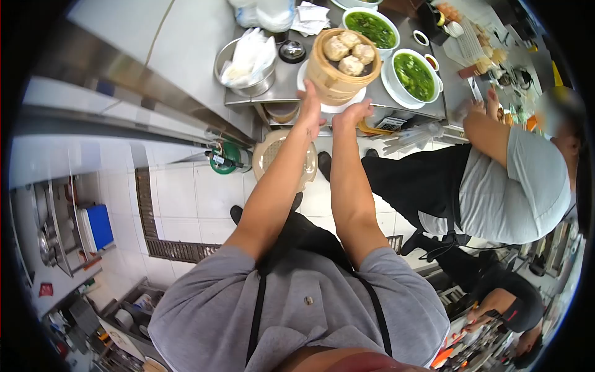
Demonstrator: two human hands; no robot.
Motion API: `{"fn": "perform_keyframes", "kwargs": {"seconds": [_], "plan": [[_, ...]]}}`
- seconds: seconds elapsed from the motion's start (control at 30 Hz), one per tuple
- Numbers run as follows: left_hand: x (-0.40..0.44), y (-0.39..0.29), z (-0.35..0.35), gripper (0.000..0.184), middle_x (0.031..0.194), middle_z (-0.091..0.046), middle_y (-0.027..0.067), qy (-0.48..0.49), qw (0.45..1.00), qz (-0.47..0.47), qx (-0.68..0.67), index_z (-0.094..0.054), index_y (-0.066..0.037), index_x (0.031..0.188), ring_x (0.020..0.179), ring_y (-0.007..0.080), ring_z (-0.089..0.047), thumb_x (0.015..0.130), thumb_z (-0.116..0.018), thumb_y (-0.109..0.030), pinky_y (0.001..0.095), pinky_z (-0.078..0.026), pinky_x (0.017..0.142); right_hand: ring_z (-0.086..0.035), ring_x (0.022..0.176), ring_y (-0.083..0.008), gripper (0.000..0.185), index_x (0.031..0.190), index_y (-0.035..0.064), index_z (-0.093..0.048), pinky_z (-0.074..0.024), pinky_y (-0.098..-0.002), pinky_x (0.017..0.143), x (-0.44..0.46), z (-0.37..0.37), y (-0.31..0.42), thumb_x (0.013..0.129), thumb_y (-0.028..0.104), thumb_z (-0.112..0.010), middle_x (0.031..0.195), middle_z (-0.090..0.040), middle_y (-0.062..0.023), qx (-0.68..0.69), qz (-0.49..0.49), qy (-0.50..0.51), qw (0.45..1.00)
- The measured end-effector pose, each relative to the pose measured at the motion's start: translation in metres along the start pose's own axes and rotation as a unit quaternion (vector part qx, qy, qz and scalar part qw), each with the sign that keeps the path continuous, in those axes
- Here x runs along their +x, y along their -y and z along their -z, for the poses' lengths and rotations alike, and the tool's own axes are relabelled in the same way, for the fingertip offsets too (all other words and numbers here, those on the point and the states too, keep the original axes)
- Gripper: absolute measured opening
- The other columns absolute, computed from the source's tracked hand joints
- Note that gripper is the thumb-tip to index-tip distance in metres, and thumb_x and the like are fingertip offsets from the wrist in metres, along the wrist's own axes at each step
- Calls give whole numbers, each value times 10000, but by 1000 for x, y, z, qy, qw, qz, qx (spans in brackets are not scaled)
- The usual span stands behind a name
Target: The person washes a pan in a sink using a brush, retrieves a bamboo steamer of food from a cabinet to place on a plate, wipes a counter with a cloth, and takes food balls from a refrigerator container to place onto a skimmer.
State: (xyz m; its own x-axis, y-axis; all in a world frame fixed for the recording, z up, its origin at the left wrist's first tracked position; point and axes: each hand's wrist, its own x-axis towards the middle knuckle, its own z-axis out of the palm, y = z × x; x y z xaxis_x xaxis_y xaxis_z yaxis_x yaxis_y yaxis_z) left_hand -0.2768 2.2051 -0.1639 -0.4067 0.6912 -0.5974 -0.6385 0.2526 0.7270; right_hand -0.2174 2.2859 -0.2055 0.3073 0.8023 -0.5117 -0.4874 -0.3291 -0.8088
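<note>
A round bamboo steamer [338, 84] holds several pale dumplings [351, 52] and sits on a white plate [338, 108] at the counter's front edge. My left hand [310, 108] grips the plate's left side, its fingers up against the steamer. On the right side of the same plate, my right hand [352, 113] is closed at the rim, with its fingers partly hidden underneath. To the right stand two white bowls of green leafy soup, a nearer bowl [414, 75] and a farther bowl [370, 31].
A metal bucket [246, 87] with white plastic and a black-and-silver bell [292, 51] stand left of the steamer. Below the counter are a beige stool [266, 155] and a green gas cylinder [229, 158]. A co-worker [514, 180] works close on my right; another person [517, 304] is behind.
</note>
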Motion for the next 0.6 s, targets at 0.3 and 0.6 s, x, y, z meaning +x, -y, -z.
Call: {"fn": "perform_keyframes", "kwargs": {"seconds": [0.3,0.6], "plan": [[-75,8,108,927,1525,-287,150,196,975,-95,53,-184,-62,1506,1354,323,-342,888,-294,-744,494,-340,1072,-545,1132,-271,414,1300,117,-501,-487,-475,919,-54,3,8,965,358,-479,1269,-557,-87,25,-95,338,936],[-378,208,493,766,1117,-564,164,-129,983,23,128,-485,-36,1336,967,252,-554,914,-390,-669,372,-471,786,-548,908,-299,379,1222,58,-534,-477,-464,802,-153,91,-209,916,283,-529,1057,-579,-123,-526,50,486,696]]}}
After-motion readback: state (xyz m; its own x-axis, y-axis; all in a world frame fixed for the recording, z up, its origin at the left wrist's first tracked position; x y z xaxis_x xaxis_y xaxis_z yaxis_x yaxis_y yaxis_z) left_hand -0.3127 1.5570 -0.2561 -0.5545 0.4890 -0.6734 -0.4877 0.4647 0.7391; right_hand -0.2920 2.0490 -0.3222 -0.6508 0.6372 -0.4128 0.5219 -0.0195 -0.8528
